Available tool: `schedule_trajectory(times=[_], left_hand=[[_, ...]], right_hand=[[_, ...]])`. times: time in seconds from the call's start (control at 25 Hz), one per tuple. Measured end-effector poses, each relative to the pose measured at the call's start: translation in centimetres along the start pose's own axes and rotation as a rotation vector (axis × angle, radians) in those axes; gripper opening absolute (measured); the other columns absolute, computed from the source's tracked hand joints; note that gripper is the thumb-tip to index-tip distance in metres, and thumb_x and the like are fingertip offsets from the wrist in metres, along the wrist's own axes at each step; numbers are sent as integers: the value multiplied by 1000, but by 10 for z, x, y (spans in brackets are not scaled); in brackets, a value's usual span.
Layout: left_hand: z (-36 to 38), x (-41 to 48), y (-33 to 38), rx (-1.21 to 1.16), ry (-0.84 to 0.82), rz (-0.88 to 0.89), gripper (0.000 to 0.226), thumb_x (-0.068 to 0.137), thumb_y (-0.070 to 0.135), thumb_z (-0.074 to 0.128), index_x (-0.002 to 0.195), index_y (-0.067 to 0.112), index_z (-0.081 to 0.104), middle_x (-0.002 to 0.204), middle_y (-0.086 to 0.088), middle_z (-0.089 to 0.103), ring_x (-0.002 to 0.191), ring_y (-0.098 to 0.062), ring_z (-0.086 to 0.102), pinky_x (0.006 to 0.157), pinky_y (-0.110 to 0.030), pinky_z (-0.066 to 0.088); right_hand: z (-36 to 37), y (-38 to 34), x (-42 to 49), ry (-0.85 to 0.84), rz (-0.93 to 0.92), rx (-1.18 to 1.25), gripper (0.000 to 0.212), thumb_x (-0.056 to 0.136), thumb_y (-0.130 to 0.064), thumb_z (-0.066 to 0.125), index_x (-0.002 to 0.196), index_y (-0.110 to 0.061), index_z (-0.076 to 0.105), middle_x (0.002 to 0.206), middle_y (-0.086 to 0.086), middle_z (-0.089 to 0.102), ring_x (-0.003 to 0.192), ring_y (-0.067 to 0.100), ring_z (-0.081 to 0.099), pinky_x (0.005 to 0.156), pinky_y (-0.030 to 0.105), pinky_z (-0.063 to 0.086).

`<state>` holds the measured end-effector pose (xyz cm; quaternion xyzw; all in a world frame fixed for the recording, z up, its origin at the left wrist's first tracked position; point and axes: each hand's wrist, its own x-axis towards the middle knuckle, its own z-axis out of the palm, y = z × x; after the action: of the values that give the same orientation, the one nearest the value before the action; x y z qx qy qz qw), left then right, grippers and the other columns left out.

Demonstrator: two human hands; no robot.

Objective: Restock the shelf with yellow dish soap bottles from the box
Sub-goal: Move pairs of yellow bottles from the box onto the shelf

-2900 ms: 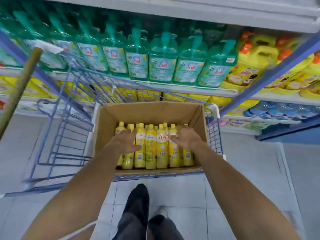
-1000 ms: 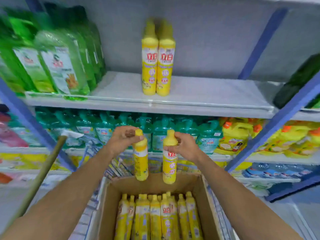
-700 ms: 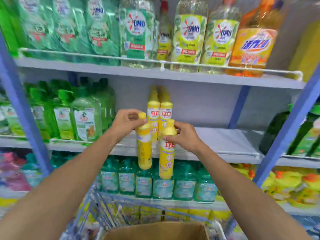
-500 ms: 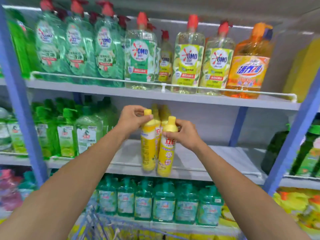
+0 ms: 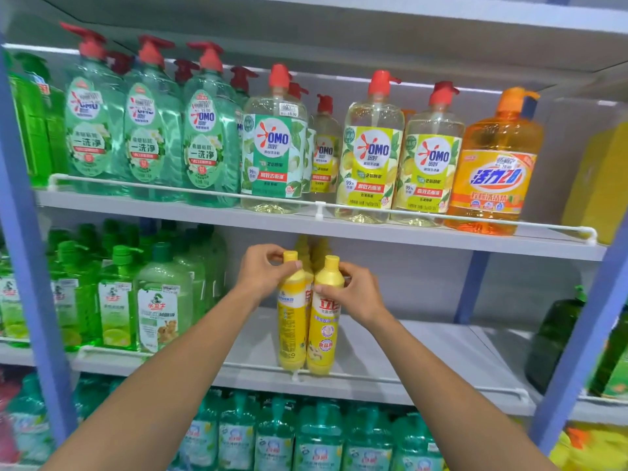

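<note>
Two yellow dish soap bottles stand upright side by side at the front of the grey middle shelf (image 5: pixel 424 355), their bases right behind the white front rail. My left hand (image 5: pixel 260 275) pinches the neck of the left bottle (image 5: pixel 291 328). My right hand (image 5: pixel 355 295) grips the shoulder of the right bottle (image 5: pixel 324 329). Behind them two more yellow bottles (image 5: pixel 311 248) are mostly hidden, only their tops showing. The box is out of view.
Green soap bottles (image 5: pixel 156 300) fill the same shelf to the left; a dark green bottle (image 5: pixel 554 338) stands at its right end. Pump bottles (image 5: pixel 370 147) line the shelf above, teal bottles (image 5: pixel 319 440) the one below. Blue uprights (image 5: pixel 30 266) frame the bay.
Both hands lifted a yellow bottle each out of the box up to the middle shelf. The bottles have come down from above the rail to the shelf's front edge.
</note>
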<state>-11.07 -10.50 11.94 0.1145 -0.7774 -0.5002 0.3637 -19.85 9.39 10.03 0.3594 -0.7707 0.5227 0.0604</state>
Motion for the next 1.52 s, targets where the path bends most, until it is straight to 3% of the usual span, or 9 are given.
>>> schedule_trajectory(times=[0.16, 0.44, 0.72, 0.92, 1.08, 1.16, 1.24, 1.4, 1.52], left_hand=[[1, -1, 4, 56, 28, 4, 36, 70, 31, 90, 97, 11, 77, 90, -1, 75, 87, -15, 70, 79, -39, 61], [1, -1, 5, 91, 101, -36, 38, 69, 36, 90, 98, 15, 77, 90, 3, 75, 86, -13, 70, 83, -41, 60], [21, -14, -11, 115, 51, -74, 35, 65, 42, 91, 91, 22, 79, 85, 11, 74, 82, -9, 70, 77, -43, 62], [35, -28, -19, 97, 31, -56, 39, 66, 43, 90, 96, 21, 78, 88, 10, 75, 83, -8, 70, 77, -32, 60], [38, -40, -26, 71, 45, -6, 37, 70, 34, 90, 101, 22, 74, 90, 8, 73, 74, -2, 66, 60, -11, 51], [37, -40, -25, 77, 39, 8, 32, 72, 31, 89, 100, 24, 74, 86, 7, 72, 67, 2, 64, 55, -8, 47], [34, -36, -27, 95, 23, -13, 32, 72, 36, 89, 99, 27, 73, 87, 9, 72, 72, 0, 67, 61, -10, 50], [30, -30, -40, 7, -56, -105, 48, 66, 48, 85, 104, 25, 66, 101, 0, 71, 92, -21, 72, 80, -39, 61], [31, -35, -45, -75, -77, -99, 42, 78, 35, 85, 111, 20, 64, 106, -3, 71, 96, -21, 71, 78, -34, 61]], right_hand=[[8, -4, 1, 24, -8, -20, 38, 72, -34, 91, 104, -21, 73, 92, -7, 77, 82, 3, 72, 72, 20, 59], [9, -3, 7, 60, -12, -114, 42, 72, -41, 89, 105, -20, 74, 100, -2, 68, 88, 12, 69, 79, 33, 61], [13, 26, -2, 67, 5, -141, 47, 70, -45, 89, 110, -29, 72, 107, -6, 67, 96, 12, 67, 87, 39, 60], [19, 37, -6, 113, -3, -115, 55, 72, -47, 87, 119, -28, 67, 110, -10, 66, 99, 7, 65, 88, 35, 59], [23, 41, -13, 158, 38, -33, 59, 71, -48, 88, 120, -24, 64, 106, -10, 71, 96, 4, 67, 86, 31, 59], [24, 43, -18, 167, 56, 9, 61, 70, -47, 89, 121, -25, 63, 104, -12, 73, 93, 0, 69, 83, 28, 59], [27, 47, -20, 157, 60, 28, 62, 70, -45, 89, 123, -27, 61, 106, -14, 72, 94, -2, 68, 81, 24, 58], [30, 51, -24, 149, 127, 85, 58, 68, -38, 93, 115, -29, 59, 102, -16, 71, 89, -8, 68, 79, 20, 60], [35, 55, -26, 176, 162, 139, 60, 66, -34, 94, 115, -24, 61, 101, -13, 73, 88, -10, 68, 80, 22, 60]])
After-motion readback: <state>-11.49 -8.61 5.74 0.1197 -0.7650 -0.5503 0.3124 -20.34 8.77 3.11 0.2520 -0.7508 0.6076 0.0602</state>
